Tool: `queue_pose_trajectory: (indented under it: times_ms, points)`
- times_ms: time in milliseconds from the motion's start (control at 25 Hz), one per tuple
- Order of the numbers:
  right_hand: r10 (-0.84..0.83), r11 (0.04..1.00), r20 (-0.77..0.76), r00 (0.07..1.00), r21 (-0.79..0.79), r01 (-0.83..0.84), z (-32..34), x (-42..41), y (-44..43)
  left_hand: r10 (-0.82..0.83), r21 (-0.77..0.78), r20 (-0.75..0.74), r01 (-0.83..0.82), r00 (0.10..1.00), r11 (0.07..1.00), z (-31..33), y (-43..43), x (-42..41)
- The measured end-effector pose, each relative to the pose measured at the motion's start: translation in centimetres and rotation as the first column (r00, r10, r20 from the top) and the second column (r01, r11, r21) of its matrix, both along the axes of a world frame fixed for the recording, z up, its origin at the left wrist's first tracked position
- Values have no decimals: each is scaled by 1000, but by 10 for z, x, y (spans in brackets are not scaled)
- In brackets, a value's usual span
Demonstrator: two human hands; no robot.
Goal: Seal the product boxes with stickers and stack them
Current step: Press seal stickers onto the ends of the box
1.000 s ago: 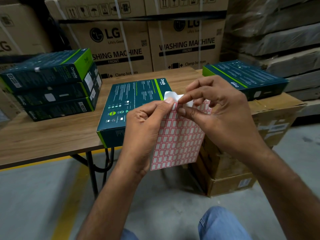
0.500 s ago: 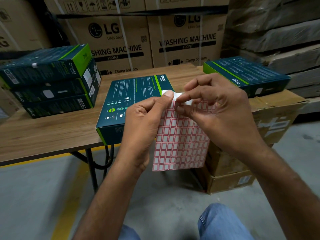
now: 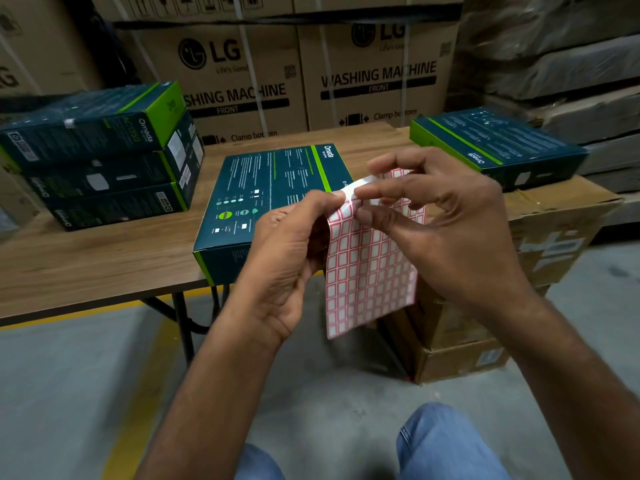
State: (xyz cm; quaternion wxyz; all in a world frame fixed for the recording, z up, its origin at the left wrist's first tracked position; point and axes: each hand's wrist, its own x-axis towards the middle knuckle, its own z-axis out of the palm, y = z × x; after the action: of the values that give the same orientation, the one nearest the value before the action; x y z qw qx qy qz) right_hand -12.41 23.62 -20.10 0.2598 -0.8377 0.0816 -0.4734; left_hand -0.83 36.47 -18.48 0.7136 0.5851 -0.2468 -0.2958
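Observation:
A sheet of red-bordered white stickers [image 3: 369, 268] hangs in front of me. My left hand [image 3: 284, 261] pinches its top left edge. My right hand [image 3: 440, 220] pinches at the sheet's bent top corner, thumb and forefinger together. Behind the hands a dark teal and green product box [image 3: 273, 188] lies flat at the wooden table's [image 3: 104, 258] front edge. A stack of three like boxes [image 3: 100, 157] stands at the table's left. Another such box [image 3: 495, 143] rests on a cardboard carton [image 3: 561, 237] at the right.
Large LG washing machine cartons [image 3: 311, 74] stand close behind the table. More cardboard cartons [image 3: 457, 348] sit on the floor under the right box. A yellow floor line [image 3: 131, 424] runs below the table. My knee in blue jeans [image 3: 440, 441] shows at the bottom.
The sheet's top corner has bent over further under my right fingers, and the sheet has twisted a little. My view has shifted slightly; the boxes have not moved.

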Motion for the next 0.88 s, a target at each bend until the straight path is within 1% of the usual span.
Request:
queue_pose_trajectory:
  times_ms: [80, 200, 360, 400, 520, 640, 800, 880]
  points:
    - [0, 1000, -15, 1000, -21, 0, 0, 0, 0, -6, 19, 9, 6, 1000, 1000, 0, 1, 1]
    - [15, 1000, -23, 1000, -2, -15, 0, 1, -1, -2, 38, 31, 1, 1000, 999, 0, 1, 1]
    - [39, 999, -28, 999, 11, -38, -1, 1, -3, -2, 34, 148, -3, 989, 999, -1, 0, 2]
    - [45, 999, -19, 999, 4, -45, -2, 1, -3, -1, 33, 158, -4, 987, 999, -2, 0, 2]
    - [35, 999, 28, 999, -23, -35, -4, 1, -5, -13, 52, 129, 6, 992, 999, -3, 0, 7]
    - [32, 999, 37, 999, -28, -31, -3, 1, -4, -19, 66, 115, 11, 993, 998, -5, -1, 10]
    - [65, 997, 26, 998, 32, -66, -1, 3, -4, -19, 75, 74, 13, 997, 997, -4, -2, 9]
    - [76, 995, 25, 997, 64, -77, -2, 3, -4, -29, 74, 102, 21, 994, 997, -2, -1, 7]
